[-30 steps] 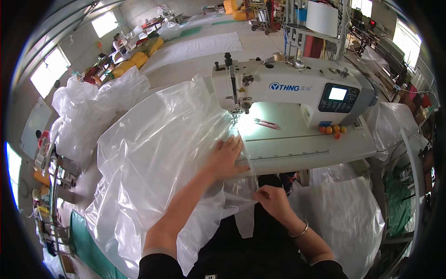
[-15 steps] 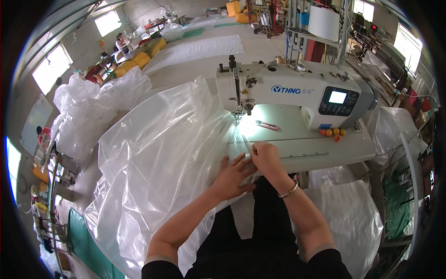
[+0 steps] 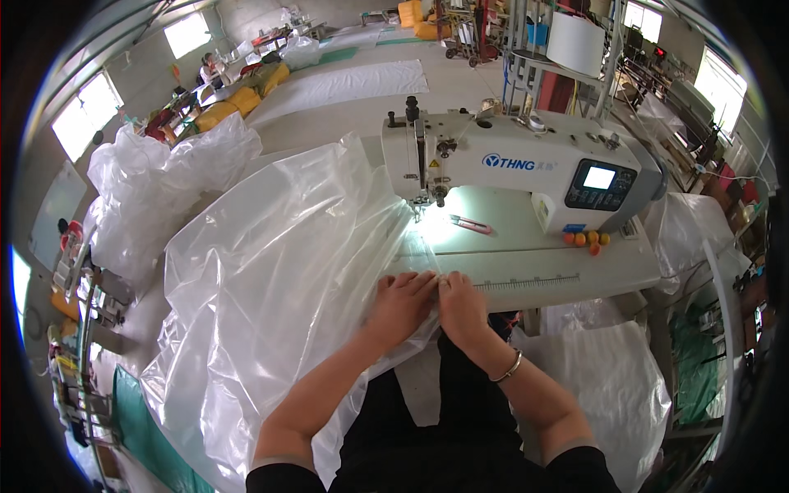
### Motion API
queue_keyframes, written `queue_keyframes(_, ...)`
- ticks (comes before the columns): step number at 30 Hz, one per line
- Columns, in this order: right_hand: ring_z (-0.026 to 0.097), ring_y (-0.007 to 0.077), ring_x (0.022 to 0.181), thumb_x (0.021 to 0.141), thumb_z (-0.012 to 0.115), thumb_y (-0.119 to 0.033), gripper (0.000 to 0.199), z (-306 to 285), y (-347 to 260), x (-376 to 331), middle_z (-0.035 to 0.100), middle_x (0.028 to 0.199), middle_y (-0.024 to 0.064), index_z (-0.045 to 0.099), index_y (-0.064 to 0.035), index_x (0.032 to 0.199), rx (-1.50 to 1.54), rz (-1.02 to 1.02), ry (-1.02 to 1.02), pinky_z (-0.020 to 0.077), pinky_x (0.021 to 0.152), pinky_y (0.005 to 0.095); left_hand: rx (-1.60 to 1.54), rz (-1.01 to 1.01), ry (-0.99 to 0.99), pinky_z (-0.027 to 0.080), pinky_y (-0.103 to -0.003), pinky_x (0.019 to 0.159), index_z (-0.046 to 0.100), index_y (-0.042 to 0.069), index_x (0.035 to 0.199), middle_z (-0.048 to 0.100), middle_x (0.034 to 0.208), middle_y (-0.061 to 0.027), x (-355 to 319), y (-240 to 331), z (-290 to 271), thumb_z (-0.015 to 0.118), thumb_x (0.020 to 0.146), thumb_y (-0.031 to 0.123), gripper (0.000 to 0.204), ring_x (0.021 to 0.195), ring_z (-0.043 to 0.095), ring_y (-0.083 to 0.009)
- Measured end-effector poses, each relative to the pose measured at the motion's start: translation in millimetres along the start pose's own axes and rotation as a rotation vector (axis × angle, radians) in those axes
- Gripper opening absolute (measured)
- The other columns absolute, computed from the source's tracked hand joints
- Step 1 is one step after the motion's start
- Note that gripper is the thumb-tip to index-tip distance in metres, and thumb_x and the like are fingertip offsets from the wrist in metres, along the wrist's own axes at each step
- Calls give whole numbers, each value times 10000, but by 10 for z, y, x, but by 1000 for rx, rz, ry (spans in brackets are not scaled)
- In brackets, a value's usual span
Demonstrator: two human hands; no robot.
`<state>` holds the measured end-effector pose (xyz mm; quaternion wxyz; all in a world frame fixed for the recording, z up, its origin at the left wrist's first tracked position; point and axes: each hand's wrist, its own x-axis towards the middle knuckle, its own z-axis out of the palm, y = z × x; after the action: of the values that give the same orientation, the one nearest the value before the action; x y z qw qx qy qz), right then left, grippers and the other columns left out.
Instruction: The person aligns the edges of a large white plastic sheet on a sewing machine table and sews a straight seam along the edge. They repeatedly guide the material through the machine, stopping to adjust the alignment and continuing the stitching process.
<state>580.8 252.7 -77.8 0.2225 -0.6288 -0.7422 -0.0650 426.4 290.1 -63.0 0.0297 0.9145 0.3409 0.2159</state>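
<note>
A large sheet of clear plastic film (image 3: 255, 271) drapes over the left side of the sewing machine (image 3: 485, 156) and hangs down past my lap. Its right edge runs from under the lit needle area toward me. Near the front edge of the machine bed, my left hand (image 3: 401, 308) lies on the film, fingers drawn together and tips curled at the edge. Right beside it, my right hand (image 3: 464, 314) pinches the same edge, its fingertips almost touching the left ones. A utility knife (image 3: 471, 223) with a pinkish handle lies on the bed beyond my hands.
Small orange and yellow fruits (image 3: 588, 238) sit at the machine's right base. A white thread cone (image 3: 575, 41) stands behind it. More bunched film (image 3: 148, 197) lies at the left, and another sheet (image 3: 596, 394) hangs at the right. A person (image 3: 212, 72) sits far back left.
My left hand has gone from spread fingers to fingers drawn together at the film's edge. My right hand has come down toward me and now pinches close beside it.
</note>
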Motion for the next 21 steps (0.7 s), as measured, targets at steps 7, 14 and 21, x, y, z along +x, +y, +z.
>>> queue_keyframes(7, 618, 197, 880, 823, 577, -94, 260, 52, -316, 265, 561, 956, 89, 614, 20, 1054, -62, 59, -147, 552, 626, 293, -63, 40, -125, 359, -411, 1008, 599, 154, 1226, 524, 1330, -56, 88, -491, -233, 602, 845, 146, 382, 1221, 471, -261)
queue_keyframes(14, 652, 226, 801, 840, 558, -115, 255, 205, -221, 548, 600, 890, 102, 614, 28, 1044, -49, 69, -117, 545, 610, 318, -67, 63, -185, 331, -411, 1060, 603, 182, 1237, 484, 1370, -85, 354, -818, -195, 572, 869, 135, 372, 1260, 441, -287)
queue_keyframes(21, 668, 199, 646, 840, 561, -112, 232, 308, -135, 803, 601, 857, 93, 614, 15, 1028, -78, 103, -109, 535, 550, 284, -63, 84, -163, 335, -431, 1056, 593, 202, 1244, 490, 1358, -78, 596, -1073, -108, 566, 874, 152, 375, 1262, 436, -292)
